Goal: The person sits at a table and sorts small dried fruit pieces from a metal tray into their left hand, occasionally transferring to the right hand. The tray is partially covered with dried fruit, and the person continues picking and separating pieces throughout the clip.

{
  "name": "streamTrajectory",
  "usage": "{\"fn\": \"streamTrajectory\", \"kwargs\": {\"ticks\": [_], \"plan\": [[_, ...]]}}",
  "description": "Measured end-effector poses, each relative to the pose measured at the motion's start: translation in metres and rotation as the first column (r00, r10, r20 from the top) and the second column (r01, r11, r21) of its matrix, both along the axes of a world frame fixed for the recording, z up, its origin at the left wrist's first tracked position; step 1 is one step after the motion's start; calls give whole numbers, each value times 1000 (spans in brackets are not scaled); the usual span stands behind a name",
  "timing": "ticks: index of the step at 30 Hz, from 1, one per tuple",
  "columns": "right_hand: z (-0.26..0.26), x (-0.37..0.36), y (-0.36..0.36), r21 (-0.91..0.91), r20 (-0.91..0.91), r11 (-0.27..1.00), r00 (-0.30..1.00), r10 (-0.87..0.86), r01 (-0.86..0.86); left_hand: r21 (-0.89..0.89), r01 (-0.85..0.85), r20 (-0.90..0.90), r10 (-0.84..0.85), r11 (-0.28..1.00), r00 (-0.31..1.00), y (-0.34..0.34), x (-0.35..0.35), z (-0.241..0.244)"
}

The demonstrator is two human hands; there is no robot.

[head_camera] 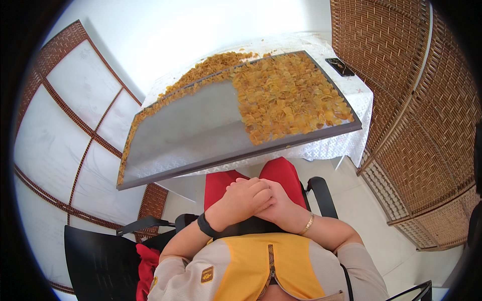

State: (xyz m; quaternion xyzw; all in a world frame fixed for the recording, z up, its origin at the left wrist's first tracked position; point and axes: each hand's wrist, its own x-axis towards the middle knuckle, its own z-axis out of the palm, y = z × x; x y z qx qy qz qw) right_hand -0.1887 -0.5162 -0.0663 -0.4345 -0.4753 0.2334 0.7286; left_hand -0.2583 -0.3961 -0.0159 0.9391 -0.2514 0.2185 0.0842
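My left hand (pixel 244 199), with a black band on its wrist, lies over my right hand (pixel 279 201), which has a gold bracelet on its wrist. Both rest together above my lap, fingers folded over each other; no object shows in either. Beyond them a dark-framed mesh screen (pixel 188 124) lies tilted on a table. Thin amber-coloured flakes (pixel 290 94) cover its right part and run in a narrow strip along its back and left edges. The middle and left of the mesh show bare. A heap of similar flakes (pixel 211 67) lies behind the frame.
A white patterned cloth (pixel 357 98) covers the table, with a black phone (pixel 339 67) at its right. Folding screens stand left (pixel 90 131) and right (pixel 425 150). A chair armrest (pixel 323 197) is at my right; a black chair (pixel 101 259) stands at the lower left.
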Motion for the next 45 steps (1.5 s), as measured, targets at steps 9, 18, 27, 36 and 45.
{"fn": "streamTrajectory", "kwargs": {"ticks": [9,18,27,36,45], "plan": [[-35,47,20,349,-932,834,-64,357,-427,-186,44,34,-38,982,999,17,25,-16],[-91,81,24,161,-984,908,13,180,-386,-231,13,-207,-62,973,976,29,60,-68],[-117,86,22,232,-970,944,-122,208,-236,-421,-133,-229,37,897,973,46,48,-73],[-99,79,22,322,-946,920,-99,307,-223,-523,-249,-263,124,815,957,49,41,-76],[-115,77,24,365,-930,906,-139,341,-214,-437,-134,-292,0,890,956,47,63,-87]]}}
